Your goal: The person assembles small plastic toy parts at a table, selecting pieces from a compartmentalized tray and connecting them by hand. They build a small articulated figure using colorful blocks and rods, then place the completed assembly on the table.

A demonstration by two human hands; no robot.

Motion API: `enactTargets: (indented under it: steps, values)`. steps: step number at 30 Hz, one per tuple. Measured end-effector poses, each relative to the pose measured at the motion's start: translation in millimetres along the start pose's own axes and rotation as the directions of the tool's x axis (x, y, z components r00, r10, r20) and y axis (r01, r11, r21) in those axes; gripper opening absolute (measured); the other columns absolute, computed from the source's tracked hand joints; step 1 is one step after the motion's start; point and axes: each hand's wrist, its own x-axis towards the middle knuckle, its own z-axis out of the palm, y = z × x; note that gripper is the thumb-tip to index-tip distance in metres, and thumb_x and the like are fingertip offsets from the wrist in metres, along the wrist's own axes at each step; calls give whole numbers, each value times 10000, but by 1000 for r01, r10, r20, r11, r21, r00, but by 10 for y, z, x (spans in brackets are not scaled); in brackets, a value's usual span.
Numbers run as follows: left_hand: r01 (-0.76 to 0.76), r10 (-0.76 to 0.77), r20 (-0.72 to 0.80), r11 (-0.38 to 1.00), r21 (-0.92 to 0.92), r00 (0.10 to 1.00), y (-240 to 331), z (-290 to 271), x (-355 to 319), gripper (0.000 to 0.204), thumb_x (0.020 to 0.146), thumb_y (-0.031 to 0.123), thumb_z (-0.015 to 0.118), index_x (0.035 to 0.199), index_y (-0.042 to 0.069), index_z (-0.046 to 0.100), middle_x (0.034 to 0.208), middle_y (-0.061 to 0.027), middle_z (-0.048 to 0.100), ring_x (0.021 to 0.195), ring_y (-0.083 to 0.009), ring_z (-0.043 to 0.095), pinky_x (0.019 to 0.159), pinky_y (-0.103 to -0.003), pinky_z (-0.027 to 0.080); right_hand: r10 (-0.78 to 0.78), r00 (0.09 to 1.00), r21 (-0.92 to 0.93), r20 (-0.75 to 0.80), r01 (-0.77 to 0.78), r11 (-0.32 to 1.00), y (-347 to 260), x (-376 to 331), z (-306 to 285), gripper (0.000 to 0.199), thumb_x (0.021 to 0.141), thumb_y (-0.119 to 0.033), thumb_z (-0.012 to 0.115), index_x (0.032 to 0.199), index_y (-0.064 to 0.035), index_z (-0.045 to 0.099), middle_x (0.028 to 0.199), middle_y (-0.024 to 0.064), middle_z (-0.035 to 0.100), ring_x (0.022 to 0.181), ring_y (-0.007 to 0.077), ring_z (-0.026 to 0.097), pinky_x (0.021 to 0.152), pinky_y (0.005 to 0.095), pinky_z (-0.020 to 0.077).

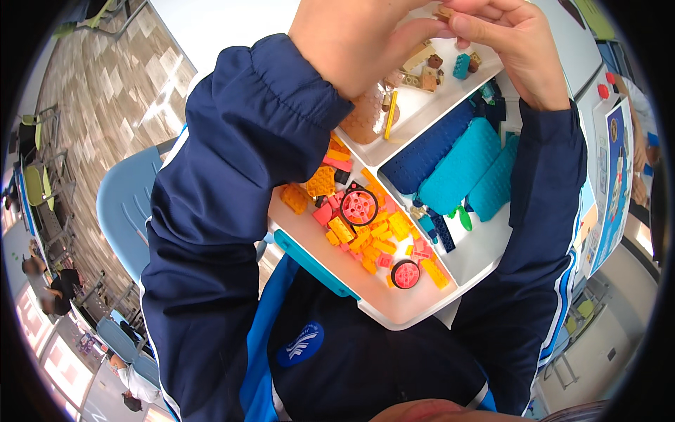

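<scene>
My left hand and my right hand meet at the top of the view, above a white divided tray. Their fingertips pinch a small tan-brown building piece, partly hidden by the fingers. Under the hands, one compartment has tan and brown bricks, a teal brick and a thin yellow rod. The near left compartment holds orange and pink bricks with two pink wheels, one larger and one smaller. Teal plates and a dark blue plate fill the right compartment.
A printed sheet with a blue panel lies at the right, beside red pieces. A blue chair stands to my left on the patterned floor. Other people and chairs are at the lower left; another person's hand is at the far right.
</scene>
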Motion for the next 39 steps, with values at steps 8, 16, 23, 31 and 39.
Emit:
enactTargets:
  steps: [8, 16, 23, 31, 39]
  values:
    - [-99, 99, -88, 995, 3, 991, -55, -32, 20, 264, 685, 114, 828, 934, 127, 744, 799, 25, 703, 839, -183, 587, 771, -356, 354, 12, 991, 199, 132, -38, 979, 42, -6, -91, 128, 847, 32, 769, 935, 8, 679, 982, 172, 750, 905, 195, 732, 800, 285, 580]
    - [-25, -27, -265, 981, -191, 964, -41, 10, 29, 237, 778, 80, 800, 1005, 54, 739, 802, -32, 702, 762, -209, 628, 753, -309, 441, -32, 998, 87, 60, 27, 996, 33, -14, -77, 113, 930, -116, 712, 949, -5, 725, 1113, 179, 722, 941, 233, 691, 859, 355, 543]
    - [93, -132, -280, 985, -148, 951, -54, -4, 16, 194, 890, 69, 711, 1070, -3, 709, 874, -124, 708, 790, -231, 645, 781, -317, 473, -185, 753, -462, 631, 556, 691, 140, -140, 489, 278, 989, -314, 634, 994, -79, 782, 957, 105, 751, 963, 257, 676, 873, 369, 509]
    - [-31, -50, -373, 977, -210, 926, -159, 154, -8, 168, 891, 47, 686, 1056, 22, 702, 873, -74, 710, 784, -222, 633, 794, -325, 444, -15, 845, -769, 534, 493, 407, 90, -217, 472, 532, 1080, -435, 383, 1023, -51, 747, 1079, 121, 712, 1147, 320, 589, 1083, 454, 358]
    - [-8, -40, -322, 989, -148, 946, -115, 75, -4, 159, 900, 45, 658, 1055, 35, 692, 867, -82, 705, 790, -233, 635, 804, -325, 433, -51, 916, -725, 397, 347, 594, 115, -81, 196, 407, 1046, -324, 513, 1058, 36, 702, 1044, 209, 664, 980, 376, 623, 893, 422, 487]
